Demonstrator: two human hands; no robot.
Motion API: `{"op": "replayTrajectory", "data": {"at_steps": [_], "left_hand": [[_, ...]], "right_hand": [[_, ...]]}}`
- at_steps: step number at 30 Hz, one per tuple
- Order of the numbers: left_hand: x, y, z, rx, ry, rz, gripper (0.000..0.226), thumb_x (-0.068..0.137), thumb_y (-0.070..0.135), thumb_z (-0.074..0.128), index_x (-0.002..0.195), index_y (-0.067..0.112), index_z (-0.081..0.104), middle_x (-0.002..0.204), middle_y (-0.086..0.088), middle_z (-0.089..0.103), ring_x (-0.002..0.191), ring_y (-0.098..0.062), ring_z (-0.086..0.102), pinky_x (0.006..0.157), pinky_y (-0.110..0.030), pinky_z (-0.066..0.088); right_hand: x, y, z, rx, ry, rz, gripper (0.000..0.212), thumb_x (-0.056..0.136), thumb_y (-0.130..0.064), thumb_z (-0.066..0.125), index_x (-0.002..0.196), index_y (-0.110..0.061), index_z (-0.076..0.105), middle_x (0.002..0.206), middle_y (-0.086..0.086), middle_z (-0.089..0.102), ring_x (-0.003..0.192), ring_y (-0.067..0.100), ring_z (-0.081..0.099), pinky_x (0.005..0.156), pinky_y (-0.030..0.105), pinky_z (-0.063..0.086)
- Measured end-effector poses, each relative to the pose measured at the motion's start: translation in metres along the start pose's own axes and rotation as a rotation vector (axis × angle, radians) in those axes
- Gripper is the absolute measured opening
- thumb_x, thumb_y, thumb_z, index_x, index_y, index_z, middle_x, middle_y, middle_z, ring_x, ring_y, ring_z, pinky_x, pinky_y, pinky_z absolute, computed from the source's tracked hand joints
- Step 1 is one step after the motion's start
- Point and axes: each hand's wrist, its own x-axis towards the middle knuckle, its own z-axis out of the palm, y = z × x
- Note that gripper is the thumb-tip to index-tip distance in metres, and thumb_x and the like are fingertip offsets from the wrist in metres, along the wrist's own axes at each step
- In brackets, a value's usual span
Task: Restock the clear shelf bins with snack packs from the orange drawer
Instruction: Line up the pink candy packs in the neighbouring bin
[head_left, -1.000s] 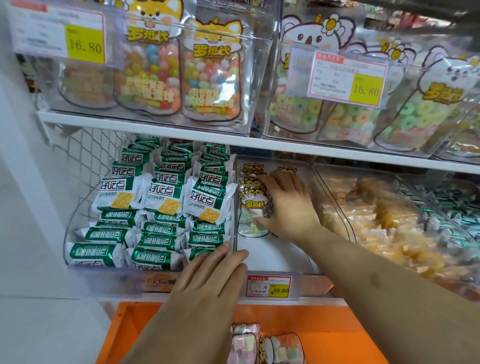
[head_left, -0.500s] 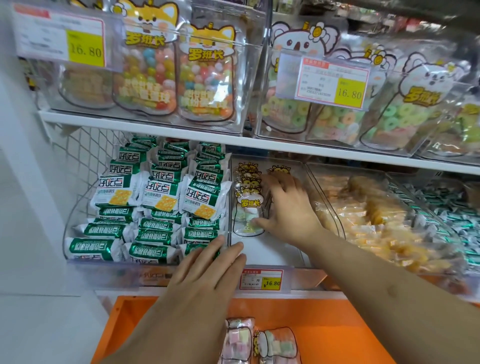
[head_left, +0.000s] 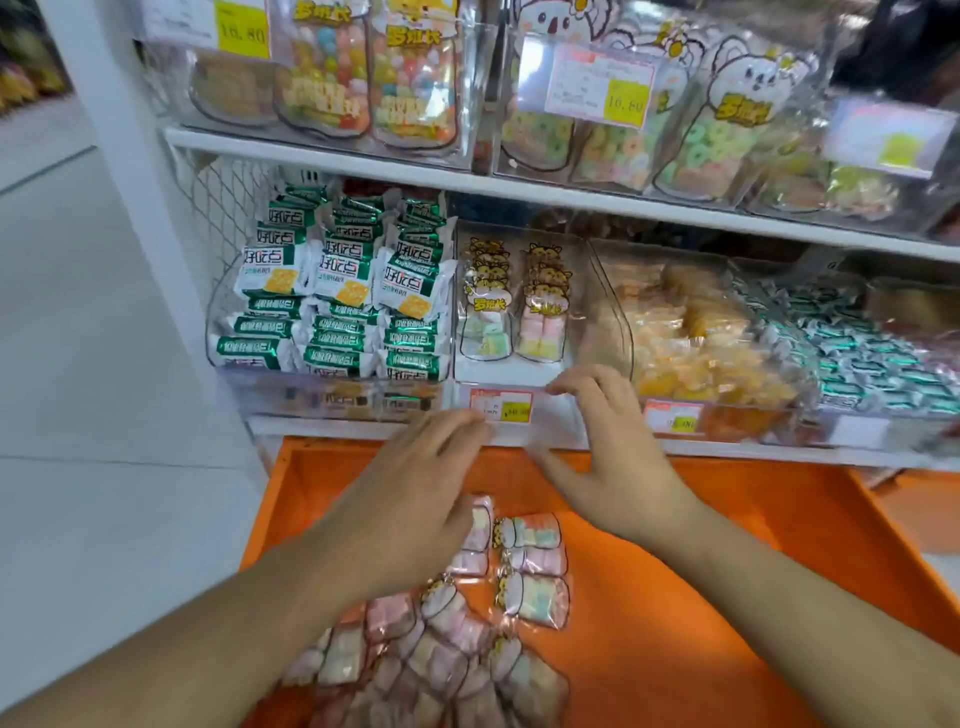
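Far along the shelf (head_left: 363, 179), a row of clear bins: left bin (head_left: 332, 384) packed full with green cracker packs (head_left: 337, 280), middle bin (head_left: 511, 371) only partly filled, with two short rows of marshmallow packs (head_left: 514, 301) upright toward its far end and bare white floor at the near end. Further right, bins heaped with orange and teal snacks. Near and below, orange drawer (head_left: 727, 571) pulled open, with a loose pile of marshmallow packs (head_left: 467, 639) lying flat at its left part. Judged from this: restocking begun but well short of done, with room left in the middle bin and plenty of stock in the drawer. Left hand (head_left: 415, 499) over the drawer's far edge, fingers straight, holding nothing. Right hand (head_left: 608, 441) just near the middle bin's front lip, fingers relaxed and spread, empty too, whether touching the lip unclear.
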Motion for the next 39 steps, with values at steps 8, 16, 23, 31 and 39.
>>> {"op": "replayTrajectory", "data": {"at_steps": [8, 16, 23, 31, 39], "left_hand": [[-0.046, -0.027, 0.071, -0.145, -0.280, -0.270, 0.067, 0.099, 0.048, 0.063, 0.157, 0.030, 0.034, 0.159, 0.017, 0.028, 0.135, -0.004, 0.042, 0.107, -0.020, 0.037], [-0.059, -0.080, 0.169, -0.276, -0.456, -0.627, 0.110, 0.075, 0.078, 0.072, 0.161, 0.030, 0.025, 0.168, 0.003, 0.023, 0.151, -0.020, 0.032, 0.122, -0.044, 0.036], [-0.008, -0.116, 0.221, -0.526, -0.515, -0.765, 0.108, 0.093, 0.043, 0.076, 0.167, 0.032, -0.002, 0.172, 0.009, 0.009, 0.156, -0.021, 0.024, 0.120, -0.031, 0.026], [0.018, -0.142, 0.255, -0.522, -0.552, -0.812, 0.093, 0.096, 0.004, 0.051, 0.167, 0.038, 0.000, 0.175, 0.002, 0.011, 0.152, -0.026, 0.036, 0.118, -0.039, 0.041], [-0.005, -0.136, 0.247, -0.597, -0.467, -0.728, 0.082, 0.100, 0.022, 0.066, 0.159, 0.046, 0.015, 0.167, 0.013, 0.033, 0.135, -0.014, 0.052, 0.097, -0.025, 0.045]], "right_hand": [[-0.085, 0.022, 0.083, 0.095, -0.398, 0.304, 0.057, 0.093, -0.042, 0.075, 0.138, -0.019, 0.050, 0.134, -0.006, 0.042, 0.130, 0.018, 0.045, 0.104, 0.029, 0.042], [-0.082, 0.059, 0.179, 0.176, -0.552, 0.551, 0.078, 0.088, -0.041, 0.080, 0.151, -0.020, 0.038, 0.144, 0.001, 0.043, 0.132, 0.024, 0.046, 0.105, 0.035, 0.045], [-0.045, 0.090, 0.267, 0.321, -0.434, 0.826, 0.079, 0.089, -0.044, 0.078, 0.151, -0.029, 0.030, 0.128, 0.002, 0.058, 0.098, 0.031, 0.070, 0.083, 0.052, 0.064], [-0.052, 0.102, 0.296, 0.303, -0.392, 0.832, 0.075, 0.085, -0.028, 0.083, 0.147, -0.024, 0.042, 0.115, -0.003, 0.063, 0.100, 0.019, 0.063, 0.083, 0.033, 0.059], [-0.070, 0.087, 0.271, 0.344, -0.392, 0.831, 0.032, 0.085, -0.018, 0.085, 0.098, -0.024, 0.057, 0.095, -0.005, 0.058, 0.069, 0.014, 0.056, 0.051, 0.020, 0.041]]}}
